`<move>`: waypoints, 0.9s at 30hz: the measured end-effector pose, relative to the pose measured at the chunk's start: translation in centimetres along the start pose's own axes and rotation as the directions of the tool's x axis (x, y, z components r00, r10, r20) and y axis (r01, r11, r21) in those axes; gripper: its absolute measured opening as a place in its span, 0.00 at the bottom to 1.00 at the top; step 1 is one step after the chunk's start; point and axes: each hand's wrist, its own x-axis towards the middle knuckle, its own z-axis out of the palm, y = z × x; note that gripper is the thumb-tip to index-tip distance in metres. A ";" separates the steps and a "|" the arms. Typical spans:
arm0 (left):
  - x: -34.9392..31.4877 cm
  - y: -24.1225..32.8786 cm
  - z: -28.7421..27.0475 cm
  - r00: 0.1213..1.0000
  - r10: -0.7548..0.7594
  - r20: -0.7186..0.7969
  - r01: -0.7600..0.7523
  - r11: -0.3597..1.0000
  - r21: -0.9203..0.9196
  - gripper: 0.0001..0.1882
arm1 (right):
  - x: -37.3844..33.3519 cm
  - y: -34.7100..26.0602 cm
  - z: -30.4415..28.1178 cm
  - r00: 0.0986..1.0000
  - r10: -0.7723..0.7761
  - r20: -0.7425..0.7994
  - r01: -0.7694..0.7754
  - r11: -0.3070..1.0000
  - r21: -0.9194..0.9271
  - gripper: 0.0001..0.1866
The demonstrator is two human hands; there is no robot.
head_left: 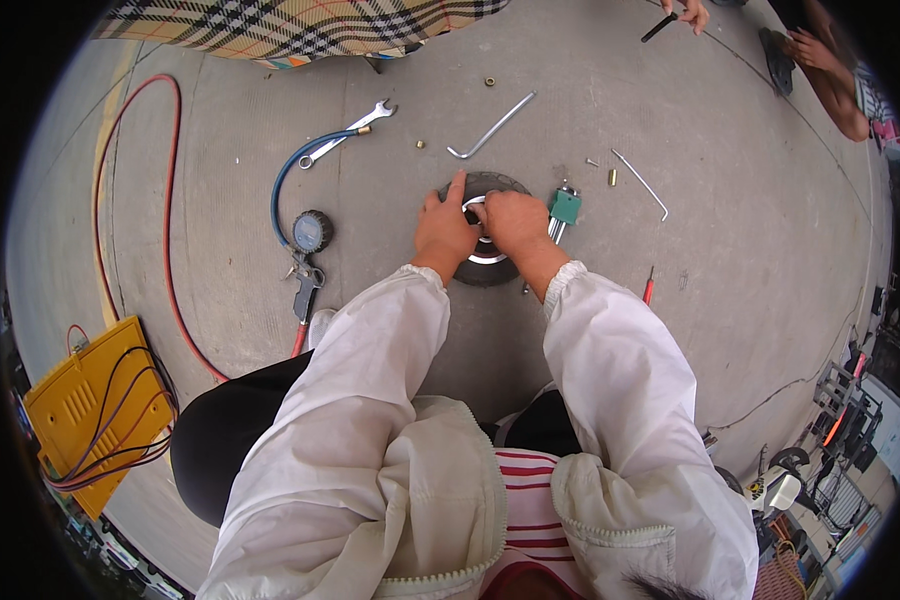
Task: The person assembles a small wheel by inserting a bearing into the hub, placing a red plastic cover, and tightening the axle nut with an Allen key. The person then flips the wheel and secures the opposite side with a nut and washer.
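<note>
bent over a small wheel (486,261) at the centre of the frame, laid flat on the concrete (750,270), presumably to leave its middle reachable from above. resting the left hand (447,232), with fingers spread and index outstretched, on the wheel's left side, seemingly as a brace. holding the right hand (515,224) curled over the middle; cannot tell whether pinching anything, with fingertips hidden. just right of the wheel, storing silver hex keys (557,231) together in a green holder (566,206).
</note>
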 end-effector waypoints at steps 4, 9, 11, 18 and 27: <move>0.4 -0.3 0.5 0.999 0.019 -0.034 -0.020 0.999 -0.026 0.50 | 0.2 0.1 0.6 0.994 -0.054 -0.095 0.052 0.998 -0.023 0.14; 0.1 -0.1 0.3 1.000 0.019 -0.017 -0.019 1.000 -0.009 0.51 | 0.2 0.4 0.5 0.998 -0.063 0.006 0.064 0.996 -0.063 0.10; 0.1 0.0 0.2 1.000 0.019 -0.014 -0.020 0.999 -0.027 0.51 | 0.0 0.3 0.6 0.999 -0.049 -0.022 0.048 0.998 -0.051 0.09; 0.7 -1.0 1.0 0.989 0.115 -0.089 -0.115 0.993 0.004 0.53 | -0.1 0.3 0.9 0.999 -0.048 -0.013 0.046 0.995 -0.091 0.09; 0.7 -1.0 1.0 0.989 0.122 -0.087 -0.121 0.992 0.021 0.52 | 0.1 -0.1 0.8 1.000 -0.017 0.008 0.018 0.996 -0.082 0.09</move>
